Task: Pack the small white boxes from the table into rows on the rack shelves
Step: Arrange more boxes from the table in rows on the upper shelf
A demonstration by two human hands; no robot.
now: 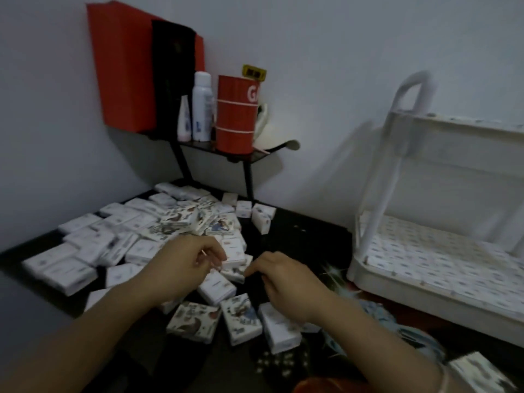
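Both hands meet over the boxes (235, 262) — left hand (184, 259) pinching one, right hand (280, 275) curled, grip unclear. The rack (365, 245) lies to the right — nearer the right hand.

Both forearms reach forward, bare; left hand (190, 260) and right hand (279, 275) are palm-down, close together, fingers curled inward, grip contents unclear in blur.

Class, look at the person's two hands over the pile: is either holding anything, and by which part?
The left hand pinches a small white box at its near left edge; the right hand touches the pile, its grip hidden.
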